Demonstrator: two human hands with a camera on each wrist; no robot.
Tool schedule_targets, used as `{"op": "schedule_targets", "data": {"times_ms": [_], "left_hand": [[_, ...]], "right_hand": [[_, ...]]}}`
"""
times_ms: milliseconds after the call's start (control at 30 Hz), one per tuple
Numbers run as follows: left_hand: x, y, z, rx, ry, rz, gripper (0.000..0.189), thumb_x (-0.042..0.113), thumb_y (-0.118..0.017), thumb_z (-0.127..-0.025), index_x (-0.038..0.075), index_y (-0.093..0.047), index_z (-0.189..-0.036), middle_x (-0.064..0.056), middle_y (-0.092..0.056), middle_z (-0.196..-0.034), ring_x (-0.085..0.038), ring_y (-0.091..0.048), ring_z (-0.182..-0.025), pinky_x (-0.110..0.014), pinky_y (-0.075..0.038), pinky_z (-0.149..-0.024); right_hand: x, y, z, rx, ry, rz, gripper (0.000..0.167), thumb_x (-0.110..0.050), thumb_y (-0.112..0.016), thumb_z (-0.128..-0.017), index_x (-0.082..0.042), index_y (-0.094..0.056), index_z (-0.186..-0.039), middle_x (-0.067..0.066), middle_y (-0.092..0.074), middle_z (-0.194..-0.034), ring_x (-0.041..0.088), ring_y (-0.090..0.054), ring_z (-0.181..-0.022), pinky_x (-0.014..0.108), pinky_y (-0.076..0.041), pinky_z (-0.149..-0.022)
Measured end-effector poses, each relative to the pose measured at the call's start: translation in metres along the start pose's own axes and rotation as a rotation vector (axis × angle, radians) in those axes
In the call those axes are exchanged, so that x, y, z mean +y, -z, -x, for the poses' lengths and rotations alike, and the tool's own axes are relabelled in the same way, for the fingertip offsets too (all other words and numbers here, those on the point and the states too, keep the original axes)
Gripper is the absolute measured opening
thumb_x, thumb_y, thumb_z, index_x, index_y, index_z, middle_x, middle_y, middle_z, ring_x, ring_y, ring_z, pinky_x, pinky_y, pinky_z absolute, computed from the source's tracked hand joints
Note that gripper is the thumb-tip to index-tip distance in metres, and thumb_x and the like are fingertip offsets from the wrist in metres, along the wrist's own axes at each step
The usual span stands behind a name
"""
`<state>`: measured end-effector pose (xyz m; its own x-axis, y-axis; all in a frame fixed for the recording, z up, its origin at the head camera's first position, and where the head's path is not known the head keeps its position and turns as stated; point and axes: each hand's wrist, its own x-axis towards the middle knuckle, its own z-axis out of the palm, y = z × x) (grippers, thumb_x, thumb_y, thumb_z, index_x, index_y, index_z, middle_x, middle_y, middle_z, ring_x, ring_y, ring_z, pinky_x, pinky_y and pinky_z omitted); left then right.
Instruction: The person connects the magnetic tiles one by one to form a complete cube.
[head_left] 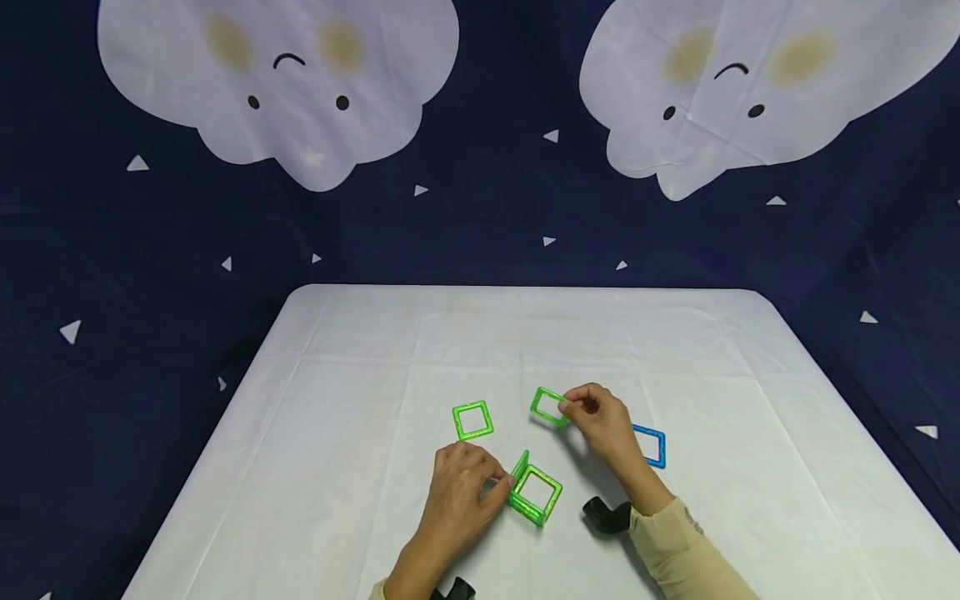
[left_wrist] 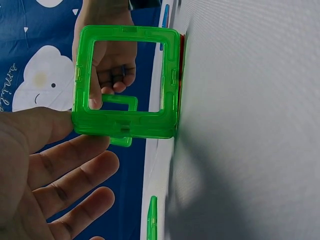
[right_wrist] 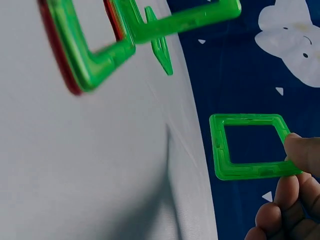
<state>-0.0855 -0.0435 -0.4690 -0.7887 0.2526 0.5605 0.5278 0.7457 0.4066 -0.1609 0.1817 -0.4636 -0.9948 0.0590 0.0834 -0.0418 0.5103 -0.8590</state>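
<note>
My left hand (head_left: 463, 492) pinches, between thumb and index finger, the edge of a small build of joined green square magnetic tiles (head_left: 553, 503) on the table. One tile of the build (left_wrist: 83, 80) stands upright in the left wrist view, the other fingers spread below it. Red edging (right_wrist: 60, 60) shows along the build's underside in the right wrist view. Farther back, my right hand (head_left: 606, 423) holds a single green square tile (right_wrist: 219, 147) by one corner, lifted off the table and apart from the build.
A loose green square tile (head_left: 477, 434) lies on the white-covered table (head_left: 360, 367) beyond my left hand. A blue square tile (head_left: 662, 451) lies beside my right wrist, partly hidden. Black wrist mounts (head_left: 606, 516) sit at the wrists. A dark blue cloud-print cloth (head_left: 480, 233) hangs behind.
</note>
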Motion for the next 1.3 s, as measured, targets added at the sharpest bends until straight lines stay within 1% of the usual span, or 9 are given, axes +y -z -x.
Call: {"op": "schedule_targets", "data": {"times_ms": [200,333,433,600,733,867,933,1133,1300], "left_hand": [[0.0,0.001,0.0,-0.015,0.017,0.008,0.011,0.025,-0.076,-0.074,0.023,-0.068,-0.066,0.014,-0.063,-0.072,-0.009,-0.058,-0.086,-0.038,-0.041,-0.088],[0.001,0.001,0.0,-0.037,0.034,0.014,0.008,0.027,-0.075,-0.075,0.024,-0.07,-0.07,0.015,-0.064,-0.073,-0.009,-0.058,-0.087,-0.038,-0.041,-0.09],[0.001,0.001,0.001,-0.041,0.04,0.013,0.006,0.027,-0.075,-0.076,0.024,-0.07,-0.072,0.015,-0.064,-0.074,-0.008,-0.058,-0.088,-0.039,-0.04,-0.091],[0.0,0.0,0.001,-0.018,0.03,0.025,0.006,0.026,-0.076,-0.075,0.024,-0.071,-0.077,0.014,-0.066,-0.076,-0.008,-0.058,-0.088,-0.038,-0.04,-0.089],[-0.001,-0.001,0.001,0.006,0.008,0.031,0.009,0.024,-0.078,-0.072,0.023,-0.071,-0.078,0.013,-0.066,-0.077,-0.009,-0.058,-0.087,-0.037,-0.04,-0.087],[-0.002,-0.002,0.001,0.017,-0.005,0.026,0.009,0.024,-0.078,-0.072,0.023,-0.071,-0.078,0.013,-0.066,-0.076,-0.009,-0.058,-0.087,-0.037,-0.04,-0.086],[-0.001,-0.002,0.001,0.014,0.0,0.028,0.008,0.024,-0.077,-0.073,0.023,-0.071,-0.078,0.013,-0.066,-0.076,-0.009,-0.058,-0.087,-0.037,-0.041,-0.086],[0.0,-0.001,0.001,-0.021,0.038,0.039,0.007,0.026,-0.076,-0.075,0.024,-0.072,-0.081,0.013,-0.068,-0.079,-0.008,-0.058,-0.088,-0.036,-0.04,-0.088],[0.001,0.0,0.0,-0.02,0.033,0.041,0.009,0.026,-0.076,-0.076,0.025,-0.072,-0.083,0.013,-0.068,-0.08,-0.008,-0.058,-0.089,-0.036,-0.04,-0.089]], "right_hand": [[-0.001,0.0,0.014,0.042,0.021,0.043,0.013,-0.023,-0.069,-0.085,-0.012,-0.066,-0.092,0.002,-0.06,-0.086,0.011,-0.054,-0.081,0.024,-0.045,-0.074],[-0.002,-0.002,0.024,0.072,0.034,0.055,0.011,-0.02,-0.07,-0.083,-0.012,-0.066,-0.091,0.002,-0.06,-0.085,0.009,-0.054,-0.079,0.023,-0.045,-0.073],[-0.002,-0.003,0.032,0.093,0.056,0.065,0.01,-0.017,-0.071,-0.082,-0.012,-0.067,-0.089,0.0,-0.06,-0.082,0.006,-0.054,-0.077,0.022,-0.045,-0.072],[-0.001,-0.004,0.045,0.115,0.08,0.102,0.008,-0.014,-0.072,-0.081,-0.012,-0.067,-0.086,-0.002,-0.059,-0.078,0.002,-0.052,-0.074,0.022,-0.045,-0.069],[0.001,-0.005,0.054,0.123,0.072,0.122,0.009,-0.013,-0.073,-0.08,-0.013,-0.066,-0.085,-0.003,-0.058,-0.078,0.003,-0.052,-0.074,0.021,-0.045,-0.069],[0.004,-0.006,0.061,0.138,0.079,0.13,0.009,-0.011,-0.074,-0.078,-0.013,-0.066,-0.083,-0.002,-0.057,-0.077,0.003,-0.051,-0.073,0.021,-0.045,-0.068],[0.006,-0.008,0.063,0.152,0.099,0.131,0.01,-0.009,-0.074,-0.077,-0.013,-0.066,-0.082,-0.003,-0.057,-0.076,0.002,-0.051,-0.072,0.021,-0.045,-0.067],[0.009,-0.012,0.068,0.181,0.174,0.125,0.015,-0.004,-0.076,-0.074,-0.014,-0.066,-0.08,-0.007,-0.056,-0.072,-0.001,-0.053,-0.069,0.02,-0.047,-0.064],[0.008,-0.013,0.07,0.186,0.2,0.137,0.017,-0.003,-0.076,-0.073,-0.014,-0.065,-0.08,-0.007,-0.055,-0.073,-0.001,-0.055,-0.069,0.02,-0.048,-0.064]]}}
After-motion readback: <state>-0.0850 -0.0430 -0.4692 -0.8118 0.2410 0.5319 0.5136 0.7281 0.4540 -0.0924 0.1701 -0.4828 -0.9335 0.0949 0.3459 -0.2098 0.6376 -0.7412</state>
